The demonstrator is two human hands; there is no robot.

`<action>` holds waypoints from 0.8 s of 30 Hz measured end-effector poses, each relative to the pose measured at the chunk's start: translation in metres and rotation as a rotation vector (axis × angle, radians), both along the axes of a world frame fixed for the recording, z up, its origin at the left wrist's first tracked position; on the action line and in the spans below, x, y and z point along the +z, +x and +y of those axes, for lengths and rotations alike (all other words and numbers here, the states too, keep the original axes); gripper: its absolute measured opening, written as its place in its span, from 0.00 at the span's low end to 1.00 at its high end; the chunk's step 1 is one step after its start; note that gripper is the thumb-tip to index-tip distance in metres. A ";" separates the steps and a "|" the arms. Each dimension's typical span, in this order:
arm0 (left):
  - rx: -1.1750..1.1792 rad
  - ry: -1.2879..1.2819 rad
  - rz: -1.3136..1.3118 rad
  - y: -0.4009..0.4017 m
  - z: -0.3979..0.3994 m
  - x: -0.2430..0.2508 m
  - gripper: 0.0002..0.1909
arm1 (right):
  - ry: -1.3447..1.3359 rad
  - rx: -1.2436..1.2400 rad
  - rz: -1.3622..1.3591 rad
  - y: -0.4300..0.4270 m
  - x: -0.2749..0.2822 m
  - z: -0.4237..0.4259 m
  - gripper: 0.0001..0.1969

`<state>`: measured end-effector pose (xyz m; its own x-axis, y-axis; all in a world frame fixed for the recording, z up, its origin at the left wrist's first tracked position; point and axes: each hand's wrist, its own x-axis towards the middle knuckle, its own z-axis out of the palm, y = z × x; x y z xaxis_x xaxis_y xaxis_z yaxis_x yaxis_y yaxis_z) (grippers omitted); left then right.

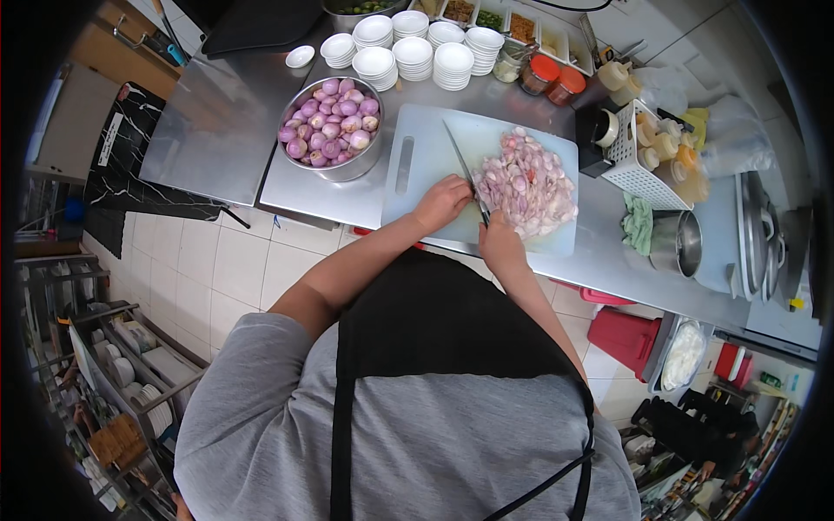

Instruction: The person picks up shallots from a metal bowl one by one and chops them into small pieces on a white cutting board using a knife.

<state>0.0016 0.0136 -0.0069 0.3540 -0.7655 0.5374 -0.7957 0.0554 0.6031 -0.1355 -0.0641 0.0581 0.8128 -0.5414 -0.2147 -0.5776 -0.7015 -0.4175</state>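
A pale plastic cutting board point(430, 130) lies before me on the steel counter. My right hand point(503, 244) is closed on the black handle of a kitchen knife point(460, 156), whose blade points away from me. Close against the blade's left side, my left hand point(446, 200) rests on the board with curled fingers; whether a shallot is under them is hidden. A heap of sliced shallots point(528, 182) covers the board's right part, touching the knife. Left of the board stands a steel bowl point(348, 170) full of peeled whole shallots point(330, 124).
Stacked white dishes point(374, 62) and red-lidded jars point(541, 70) line the counter's back. At the right are a white basket point(645, 169) of bottles, a green cloth point(637, 225) and a steel pot point(674, 244). A person in black point(697, 430) is farther off, lower right.
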 end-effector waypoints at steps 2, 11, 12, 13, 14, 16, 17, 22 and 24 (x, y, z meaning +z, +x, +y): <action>0.012 0.012 0.011 -0.001 -0.001 -0.008 0.02 | 0.027 -0.008 0.027 0.005 -0.002 -0.003 0.14; 0.032 0.053 0.128 0.009 0.022 0.046 0.03 | -0.019 0.098 -0.007 0.002 0.006 -0.001 0.15; 0.114 0.002 0.097 0.014 0.029 0.062 0.04 | -0.034 0.138 -0.020 0.000 0.003 0.002 0.15; 0.192 -0.051 0.069 0.019 0.037 0.078 0.04 | -0.034 0.145 -0.029 -0.001 0.004 0.006 0.15; 0.303 -0.046 0.016 0.031 0.046 0.092 0.05 | 0.031 0.115 0.014 0.000 0.006 0.010 0.15; 0.506 -0.072 -0.012 0.063 0.069 0.118 0.08 | 0.107 0.085 0.009 -0.002 -0.003 0.009 0.15; 0.588 -0.105 0.016 0.080 0.078 0.126 0.09 | 0.106 0.085 0.001 -0.004 -0.007 0.003 0.15; 0.786 0.203 0.049 0.135 0.098 0.130 0.11 | 0.033 -0.006 -0.015 -0.013 -0.012 -0.031 0.15; 0.761 0.193 0.001 0.135 0.093 0.126 0.12 | 0.044 -0.033 -0.017 -0.014 -0.010 -0.034 0.14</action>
